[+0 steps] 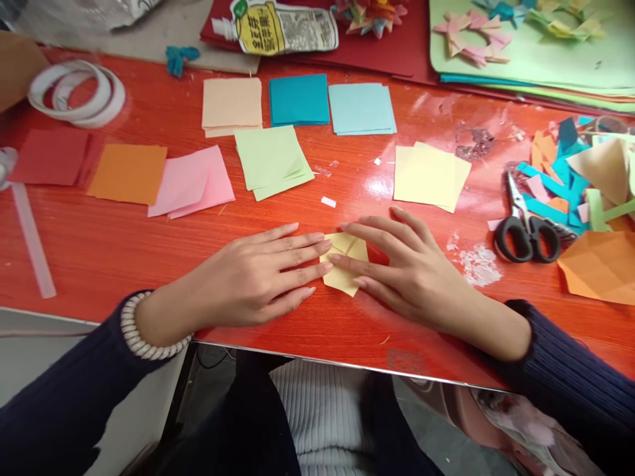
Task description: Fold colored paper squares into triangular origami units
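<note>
On the red table before us, our left hand touches the yellow paper with straight, slightly parted fingers; our right hand lays loosely spread fingers over it.

Left hand outstretched over red table, fingertips at left edge of folded yellow paper; right hand opposite, fingers across it. Beyond left fingertips, green sheets; beyond right fingers, pale yellow sheets. Scissors farther right of them.
</note>
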The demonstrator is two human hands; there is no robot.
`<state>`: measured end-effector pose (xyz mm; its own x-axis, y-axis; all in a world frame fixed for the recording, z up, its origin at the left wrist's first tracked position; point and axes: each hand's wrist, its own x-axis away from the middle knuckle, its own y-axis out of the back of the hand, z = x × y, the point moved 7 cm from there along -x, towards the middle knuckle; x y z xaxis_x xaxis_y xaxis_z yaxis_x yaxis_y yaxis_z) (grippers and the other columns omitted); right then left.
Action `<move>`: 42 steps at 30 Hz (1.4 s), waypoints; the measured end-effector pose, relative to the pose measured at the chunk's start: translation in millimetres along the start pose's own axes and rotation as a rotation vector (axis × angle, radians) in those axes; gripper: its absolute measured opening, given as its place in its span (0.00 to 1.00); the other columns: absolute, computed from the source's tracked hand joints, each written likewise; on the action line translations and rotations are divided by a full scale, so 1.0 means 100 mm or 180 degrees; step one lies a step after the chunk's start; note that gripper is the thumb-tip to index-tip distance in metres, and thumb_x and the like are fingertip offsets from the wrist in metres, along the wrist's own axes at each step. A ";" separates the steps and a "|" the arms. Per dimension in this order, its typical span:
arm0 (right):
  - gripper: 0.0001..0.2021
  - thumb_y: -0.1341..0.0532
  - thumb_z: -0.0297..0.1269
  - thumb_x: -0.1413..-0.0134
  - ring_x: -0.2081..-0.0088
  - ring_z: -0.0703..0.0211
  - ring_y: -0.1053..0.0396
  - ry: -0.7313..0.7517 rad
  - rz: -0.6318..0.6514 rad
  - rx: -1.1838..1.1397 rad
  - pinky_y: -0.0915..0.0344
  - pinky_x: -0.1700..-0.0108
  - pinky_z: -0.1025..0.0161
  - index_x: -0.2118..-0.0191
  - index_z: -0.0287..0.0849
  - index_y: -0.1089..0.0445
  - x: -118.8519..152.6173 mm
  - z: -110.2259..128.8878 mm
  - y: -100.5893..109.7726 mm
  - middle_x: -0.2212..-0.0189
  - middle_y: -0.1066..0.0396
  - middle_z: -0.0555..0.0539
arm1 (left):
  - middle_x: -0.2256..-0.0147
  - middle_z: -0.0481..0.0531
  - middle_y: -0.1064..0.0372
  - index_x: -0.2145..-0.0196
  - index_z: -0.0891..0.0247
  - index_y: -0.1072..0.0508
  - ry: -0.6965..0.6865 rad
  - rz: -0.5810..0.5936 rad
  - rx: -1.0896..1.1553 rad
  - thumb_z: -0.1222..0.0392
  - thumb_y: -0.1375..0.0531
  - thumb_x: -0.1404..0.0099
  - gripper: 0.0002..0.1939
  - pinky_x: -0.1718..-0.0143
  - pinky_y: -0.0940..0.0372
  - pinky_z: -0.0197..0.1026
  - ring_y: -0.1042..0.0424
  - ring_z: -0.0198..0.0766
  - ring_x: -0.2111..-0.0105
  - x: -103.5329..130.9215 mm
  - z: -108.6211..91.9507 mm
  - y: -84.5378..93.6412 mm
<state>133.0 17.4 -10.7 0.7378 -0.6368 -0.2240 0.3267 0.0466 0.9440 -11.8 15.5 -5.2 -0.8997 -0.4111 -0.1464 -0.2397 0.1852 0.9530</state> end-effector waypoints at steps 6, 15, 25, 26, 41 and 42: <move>0.16 0.45 0.35 0.41 0.42 0.50 0.44 -0.0187 0.0022 -0.0119 0.51 0.41 0.42 0.47 0.49 0.34 -0.01 -0.04 0.00 0.44 0.38 0.44 | 0.40 0.54 0.48 0.47 0.55 0.34 0.0014 0.0215 0.0102 0.58 0.47 0.34 0.17 0.37 0.53 0.52 0.50 0.40 0.38 0.01 0.02 0.01; 0.32 0.51 0.31 0.38 0.42 0.56 0.40 -0.0059 -0.0146 -0.0775 0.53 0.39 0.43 0.34 0.42 0.69 0.04 -0.03 0.10 0.46 0.34 0.42 | 0.40 0.55 0.46 0.43 0.60 0.40 0.0047 0.0278 0.0135 0.56 0.48 0.34 0.22 0.37 0.55 0.52 0.48 0.40 0.39 0.00 0.01 0.03; 0.27 0.50 0.24 0.42 0.43 0.57 0.39 0.0085 -0.0061 -0.0462 0.52 0.36 0.48 0.37 0.38 0.53 0.08 -0.03 0.03 0.45 0.36 0.44 | 0.41 0.58 0.45 0.46 0.63 0.36 -0.0093 0.0115 -0.0147 0.61 0.47 0.34 0.19 0.38 0.51 0.51 0.47 0.41 0.39 0.00 -0.01 0.02; 0.26 0.50 0.24 0.41 0.43 0.58 0.40 0.0054 0.0003 -0.0505 0.52 0.36 0.48 0.37 0.38 0.53 0.08 -0.05 0.03 0.45 0.36 0.44 | 0.41 0.58 0.44 0.45 0.64 0.36 -0.0112 0.0113 -0.0166 0.61 0.47 0.34 0.19 0.38 0.50 0.51 0.47 0.41 0.39 0.01 -0.02 0.02; 0.09 0.44 0.27 0.43 0.47 0.56 0.34 -0.0215 -0.0351 -0.0634 0.51 0.37 0.45 0.56 0.38 0.34 0.00 0.05 0.10 0.55 0.27 0.44 | 0.46 0.57 0.36 0.43 0.63 0.40 -0.0090 -0.0045 -0.0396 0.56 0.47 0.34 0.23 0.40 0.45 0.49 0.40 0.42 0.42 -0.03 -0.06 0.05; 0.08 0.44 0.27 0.43 0.48 0.56 0.34 -0.0299 -0.0356 -0.0684 0.50 0.38 0.46 0.57 0.38 0.34 0.00 0.04 0.09 0.55 0.27 0.43 | 0.45 0.58 0.37 0.42 0.66 0.42 -0.0052 -0.0056 -0.0365 0.56 0.47 0.34 0.24 0.40 0.46 0.48 0.40 0.41 0.43 -0.03 -0.05 0.05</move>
<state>133.3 15.1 -1.4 0.6352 -0.7154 -0.2910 0.5285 0.1279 0.8392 -8.1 13.5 1.2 -0.9019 -0.3986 -0.1667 -0.2130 0.0744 0.9742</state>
